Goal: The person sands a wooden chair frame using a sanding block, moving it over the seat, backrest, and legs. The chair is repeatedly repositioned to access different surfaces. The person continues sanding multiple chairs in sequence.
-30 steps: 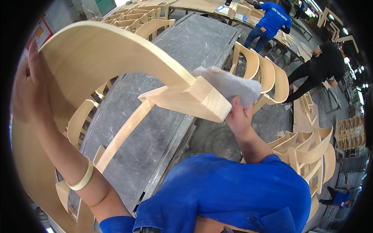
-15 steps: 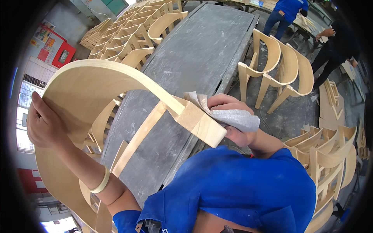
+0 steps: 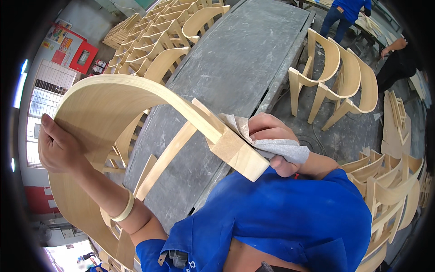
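Right hand has its grip pinching a folded grey sheet against the right end of a pale wooden chair. Left hand is curled on the curved back's left edge. Chair's at the near left of the grey worktop, more chairs far left.

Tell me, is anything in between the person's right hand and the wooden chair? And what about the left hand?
Yes, a grey sheet sits between the right hand and the wooden chair, near one end of it. Nothing visible comes between the left hand and the chair.
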Motion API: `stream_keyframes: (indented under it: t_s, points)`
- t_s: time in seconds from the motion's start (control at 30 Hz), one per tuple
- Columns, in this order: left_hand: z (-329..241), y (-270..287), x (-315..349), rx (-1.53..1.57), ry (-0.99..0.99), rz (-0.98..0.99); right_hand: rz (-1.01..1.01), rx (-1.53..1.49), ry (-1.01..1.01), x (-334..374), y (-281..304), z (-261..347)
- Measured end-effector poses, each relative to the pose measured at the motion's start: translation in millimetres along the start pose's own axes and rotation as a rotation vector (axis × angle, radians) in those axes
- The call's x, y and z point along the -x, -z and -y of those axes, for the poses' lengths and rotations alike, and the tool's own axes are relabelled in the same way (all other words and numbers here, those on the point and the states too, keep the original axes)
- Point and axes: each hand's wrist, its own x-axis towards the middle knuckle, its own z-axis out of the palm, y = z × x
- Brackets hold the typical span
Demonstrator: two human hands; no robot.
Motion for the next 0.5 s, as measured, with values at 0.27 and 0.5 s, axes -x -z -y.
stream_keyframes:
  t_s: [0.27,0.5]
  points:
    - [-7.9,4.1,0.7,0.016,-0.019,-0.032,-0.015,-0.008,-0.007,5.1,-0.8,2.5]
    - [-15.3,7.5,1.4,0.004,0.017,0.015,-0.015,-0.004,-0.035,7.5,-0.6,4.1]
